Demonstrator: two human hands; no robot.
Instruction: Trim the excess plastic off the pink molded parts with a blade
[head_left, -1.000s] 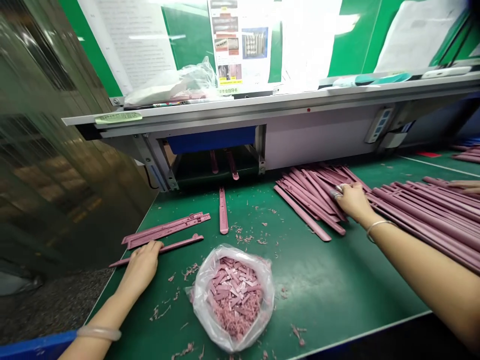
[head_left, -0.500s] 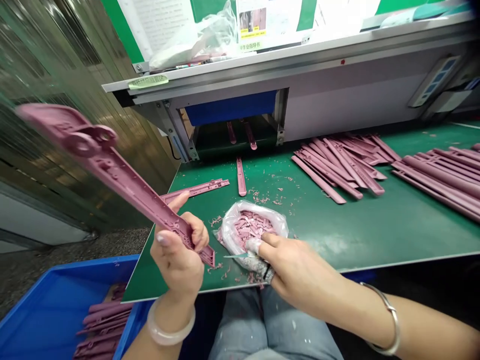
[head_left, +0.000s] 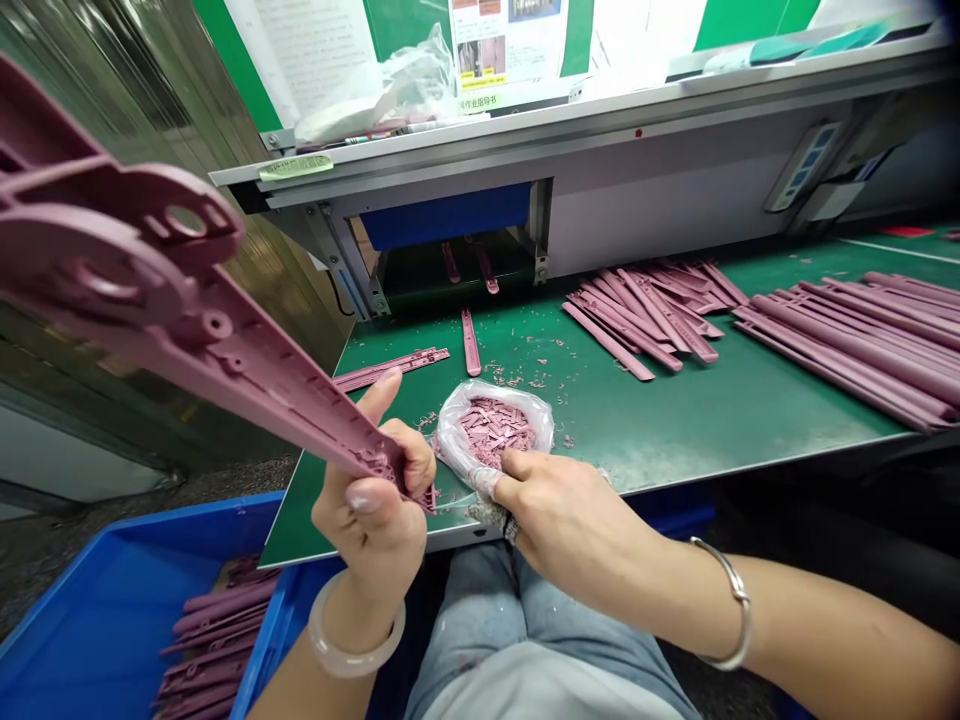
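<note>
My left hand [head_left: 382,490] is closed round the near end of a long pink plastic part [head_left: 262,375], its index finger stretched along it. The part tilts up to the upper left, its wide end with round holes close to the camera. My right hand [head_left: 555,505] is closed on a wrapped knife, whose thin blade points left at the near end of the part. Whitish wrapping covers some fingertips. Just behind my right hand stands a clear plastic bag [head_left: 536,405] holding pink scraps [head_left: 495,425].
Pink parts lie in a pile [head_left: 645,315] and a row [head_left: 847,345] on the green table [head_left: 652,430]. Two single parts lie behind the bag. A blue bin [head_left: 97,610] with pink parts stands lower left. A metal-edged shelf [head_left: 450,140] spans the back.
The pink part has come closer to the camera, its wide end now larger in view. My left hand has shifted slightly right, my right hand slightly left, and the view has moved.
</note>
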